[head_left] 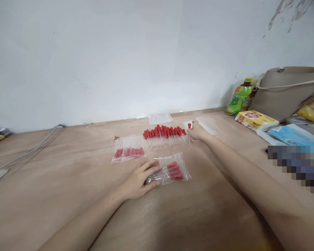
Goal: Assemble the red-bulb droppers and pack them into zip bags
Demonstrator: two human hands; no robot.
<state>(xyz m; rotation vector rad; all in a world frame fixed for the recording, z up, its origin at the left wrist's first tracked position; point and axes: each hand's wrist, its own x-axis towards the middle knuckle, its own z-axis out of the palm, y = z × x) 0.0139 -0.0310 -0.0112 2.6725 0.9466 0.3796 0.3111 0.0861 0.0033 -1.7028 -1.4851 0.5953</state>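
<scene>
My left hand (pixel 141 177) has its thumb and fingers on opposite edges of a clear zip bag (pixel 163 180), gripping its left end. Several droppers with red bulbs (pixel 175 170) lie inside that bag, their bulbs to the right. Farther off, my right hand (pixel 197 131) is closed on a dropper (pixel 189 125) with its red bulb sticking up; its stem is mostly hidden. Just left of this hand spreads a pile of loose droppers (pixel 164 132), red bulbs away from me and clear stems toward me. Two overlapping filled zip bags (pixel 131 143) rest left of the pile.
Flat empty bags (pixel 159 119) (pixel 207 126) lie near the wall. At right on the wooden table (pixel 68 195) are a green bottle (pixel 238 97), a yellow tissue pack (pixel 256 120), a beige bag (pixel 282 90) and a blue packet (pixel 293 134). A grey cable (pixel 45 138) crosses the left side.
</scene>
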